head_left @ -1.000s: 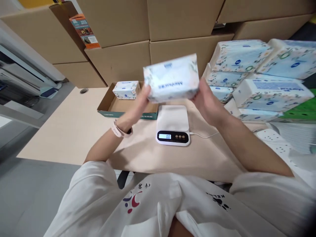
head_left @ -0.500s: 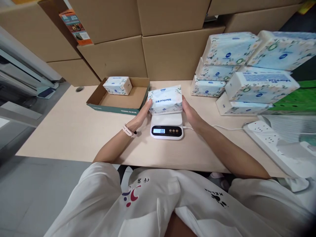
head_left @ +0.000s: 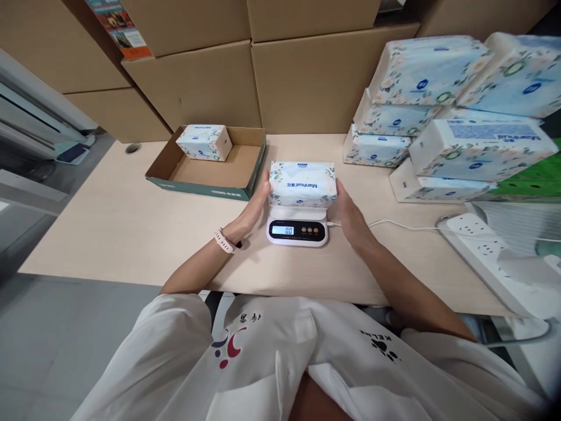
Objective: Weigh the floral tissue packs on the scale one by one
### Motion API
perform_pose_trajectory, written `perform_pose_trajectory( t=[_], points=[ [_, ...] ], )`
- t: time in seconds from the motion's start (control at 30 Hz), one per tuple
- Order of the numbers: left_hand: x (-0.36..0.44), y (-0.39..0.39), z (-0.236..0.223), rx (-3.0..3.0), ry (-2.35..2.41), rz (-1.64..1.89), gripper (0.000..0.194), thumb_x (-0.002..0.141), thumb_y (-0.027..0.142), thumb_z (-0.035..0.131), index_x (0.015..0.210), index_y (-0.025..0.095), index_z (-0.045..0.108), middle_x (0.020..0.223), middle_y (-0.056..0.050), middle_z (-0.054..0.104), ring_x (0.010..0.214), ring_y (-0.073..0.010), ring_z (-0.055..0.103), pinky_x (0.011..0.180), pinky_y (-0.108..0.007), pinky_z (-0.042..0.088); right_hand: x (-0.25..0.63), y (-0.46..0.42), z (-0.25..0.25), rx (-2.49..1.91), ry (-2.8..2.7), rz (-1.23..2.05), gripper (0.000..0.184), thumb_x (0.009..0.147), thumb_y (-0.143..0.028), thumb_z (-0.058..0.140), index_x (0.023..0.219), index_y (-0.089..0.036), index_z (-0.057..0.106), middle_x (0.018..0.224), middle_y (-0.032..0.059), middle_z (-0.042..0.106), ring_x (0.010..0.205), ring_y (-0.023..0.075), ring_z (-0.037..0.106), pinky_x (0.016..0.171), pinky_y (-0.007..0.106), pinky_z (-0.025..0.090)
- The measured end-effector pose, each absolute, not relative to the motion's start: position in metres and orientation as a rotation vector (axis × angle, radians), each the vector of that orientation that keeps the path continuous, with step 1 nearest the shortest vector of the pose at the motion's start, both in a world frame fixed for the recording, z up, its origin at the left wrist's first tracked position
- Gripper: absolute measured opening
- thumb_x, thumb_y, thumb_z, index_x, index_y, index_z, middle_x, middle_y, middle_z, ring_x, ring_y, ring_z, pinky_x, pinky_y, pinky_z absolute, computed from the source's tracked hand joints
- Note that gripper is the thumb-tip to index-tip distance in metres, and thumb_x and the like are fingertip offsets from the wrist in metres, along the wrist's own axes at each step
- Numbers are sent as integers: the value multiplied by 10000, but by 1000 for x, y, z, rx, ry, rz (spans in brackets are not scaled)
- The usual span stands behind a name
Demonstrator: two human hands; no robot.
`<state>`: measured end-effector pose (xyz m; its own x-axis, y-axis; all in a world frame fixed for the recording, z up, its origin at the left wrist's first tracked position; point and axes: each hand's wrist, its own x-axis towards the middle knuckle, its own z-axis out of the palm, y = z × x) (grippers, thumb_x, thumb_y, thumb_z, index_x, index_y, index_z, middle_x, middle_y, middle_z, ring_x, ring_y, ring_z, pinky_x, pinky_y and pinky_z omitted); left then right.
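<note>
Between my two hands is a white and blue tissue pack [head_left: 302,185] printed with flowers and "Manhua". My left hand [head_left: 259,197] presses on its left end, and my right hand [head_left: 349,211] on its right end. The pack sits level at the platform of a white digital scale [head_left: 298,234], hiding most of it. Whether it rests on the platform or hovers just above, I cannot tell. The scale's lit display reads 0.0. Left of the scale, a shallow green cardboard tray [head_left: 197,188] holds another tissue pack [head_left: 204,142] at its back left.
Stacked tissue packs [head_left: 475,149] stand at the right of the table [head_left: 109,228]. A white cable [head_left: 394,222] runs from the scale toward a power strip [head_left: 491,251]. Large cardboard boxes [head_left: 324,88] form a wall behind, and a round cable hole [head_left: 132,149] lies far left.
Both hands have brought the tissue pack slightly right and levelled it over the scale; before, it was tilted. The camera view has shifted a little. The display still reads 0.0.
</note>
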<state>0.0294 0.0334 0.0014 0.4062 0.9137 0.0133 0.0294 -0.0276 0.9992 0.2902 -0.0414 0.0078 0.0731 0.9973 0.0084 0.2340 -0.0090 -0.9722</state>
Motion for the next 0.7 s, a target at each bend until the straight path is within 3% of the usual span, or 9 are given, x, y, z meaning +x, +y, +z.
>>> perform_pose_trajectory(
  t=[0.13, 0.27, 0.43, 0.7],
  points=[
    [15, 21, 2, 1321, 1051, 1006, 1000, 942, 969, 344, 1769, 416, 244, 1895, 47, 118, 1780, -280, 84, 1463, -512, 89, 305, -46, 0, -1454, -1179, 865, 915, 961, -914, 380, 1706, -385, 415, 1779, 60, 468, 1704, 308, 380, 1432, 627, 213],
    [11, 18, 3, 1319, 1035, 1069, 1029, 941, 968, 295, 1766, 354, 290, 1889, 15, 176, 1774, -268, 111, 1454, -440, 181, 311, -48, 2, -1450, -1147, 764, 837, 993, -879, 309, 1684, -424, 435, 1704, 65, 565, 1604, 322, 535, 1387, 652, 317],
    [14, 16, 1, 1353, 975, 1041, 933, 971, 941, 232, 1746, 428, 312, 1885, 116, 144, 1780, -228, 43, 1457, -430, 160, 306, -49, -1, -1458, -1193, 790, 793, 1028, -835, 271, 1675, -414, 455, 1664, 70, 605, 1571, 321, 573, 1368, 640, 362],
    [15, 15, 0, 1338, 963, 1008, 961, 947, 970, 260, 1741, 434, 325, 1888, 112, 116, 1782, -232, 41, 1459, -450, 115, 303, -48, -2, -1440, -1174, 836, 834, 995, -882, 305, 1606, -368, 547, 1603, 92, 661, 1506, 332, 635, 1369, 631, 364]
  ],
)
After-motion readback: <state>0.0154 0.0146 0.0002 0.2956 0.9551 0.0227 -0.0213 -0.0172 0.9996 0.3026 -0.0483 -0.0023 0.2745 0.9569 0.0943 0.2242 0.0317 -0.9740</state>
